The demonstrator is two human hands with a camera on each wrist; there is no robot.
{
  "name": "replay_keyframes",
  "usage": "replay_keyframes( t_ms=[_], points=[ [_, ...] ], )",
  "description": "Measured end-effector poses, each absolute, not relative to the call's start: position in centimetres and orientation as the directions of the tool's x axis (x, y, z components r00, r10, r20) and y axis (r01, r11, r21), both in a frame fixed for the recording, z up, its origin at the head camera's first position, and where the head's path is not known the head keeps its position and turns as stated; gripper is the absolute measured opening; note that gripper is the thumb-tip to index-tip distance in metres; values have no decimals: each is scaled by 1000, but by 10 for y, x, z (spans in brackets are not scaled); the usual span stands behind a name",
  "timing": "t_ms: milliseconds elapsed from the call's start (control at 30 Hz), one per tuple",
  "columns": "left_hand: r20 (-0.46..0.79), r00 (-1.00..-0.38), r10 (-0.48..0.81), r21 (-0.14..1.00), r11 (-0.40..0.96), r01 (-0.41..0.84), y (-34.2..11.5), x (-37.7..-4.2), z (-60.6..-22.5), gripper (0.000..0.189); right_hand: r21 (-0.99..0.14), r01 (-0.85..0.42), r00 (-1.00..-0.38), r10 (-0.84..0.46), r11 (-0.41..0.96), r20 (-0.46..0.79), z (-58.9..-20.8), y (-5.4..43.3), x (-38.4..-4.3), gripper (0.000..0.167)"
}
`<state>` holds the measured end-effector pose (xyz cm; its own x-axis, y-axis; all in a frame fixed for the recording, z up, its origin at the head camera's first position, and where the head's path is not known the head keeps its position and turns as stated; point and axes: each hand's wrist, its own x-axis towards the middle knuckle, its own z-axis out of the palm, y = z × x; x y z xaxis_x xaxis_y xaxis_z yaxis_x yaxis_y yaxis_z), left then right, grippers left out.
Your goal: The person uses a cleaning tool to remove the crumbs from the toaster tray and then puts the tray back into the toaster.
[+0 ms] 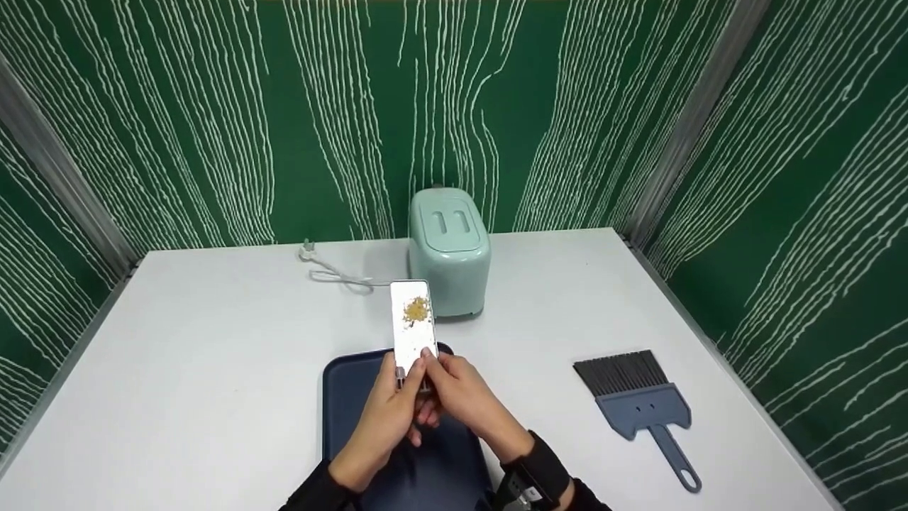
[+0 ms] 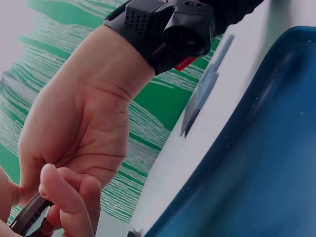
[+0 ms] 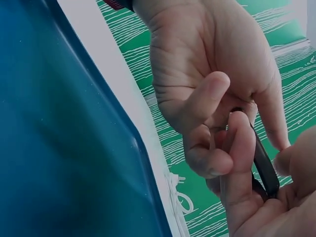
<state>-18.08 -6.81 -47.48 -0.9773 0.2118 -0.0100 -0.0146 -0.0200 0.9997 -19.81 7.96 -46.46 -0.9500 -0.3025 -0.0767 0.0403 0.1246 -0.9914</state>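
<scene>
Both hands hold a narrow, pale crumb tray (image 1: 402, 341) by its near end, above a dark blue tray (image 1: 342, 404). Yellow-brown crumbs (image 1: 416, 309) lie in a small heap toward its far end, with some dark specks. The left hand (image 1: 381, 422) grips the near left side, thumb on top. From the right, the right hand (image 1: 464, 394) pinches the same end, its thumb also on top. In the right wrist view the crumb tray's dark handle edge (image 3: 265, 168) shows between the fingers of both hands. Just beyond the crumb tray stands a mint-green toaster (image 1: 454, 266).
The toaster's white cord and plug (image 1: 308, 253) lie on the white table (image 1: 213, 369) to the left. At the right rests a blue-grey hand brush (image 1: 644, 411) with dark bristles. Green walls with white streaks (image 1: 326, 106) enclose the back and sides.
</scene>
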Motion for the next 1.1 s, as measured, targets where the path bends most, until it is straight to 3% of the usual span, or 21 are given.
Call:
replay_keyframes(
  t_ms=[233, 500, 1100],
  points=[
    [0, -986, 170, 999, 48, 9, -71, -183, -476, 35, -988, 58, -928, -356, 145, -106, -465, 82, -197, 60],
    [28, -991, 132, 994, 99, 41, -76, -186, -477, 31, -986, 76, -913, -387, 151, -130, -464, 83, -197, 56],
    [-18, -989, 145, 995, 100, -4, -86, -187, -473, 27, -959, 52, -894, -414, 280, -169, -463, 109, -193, 64]
  ],
)
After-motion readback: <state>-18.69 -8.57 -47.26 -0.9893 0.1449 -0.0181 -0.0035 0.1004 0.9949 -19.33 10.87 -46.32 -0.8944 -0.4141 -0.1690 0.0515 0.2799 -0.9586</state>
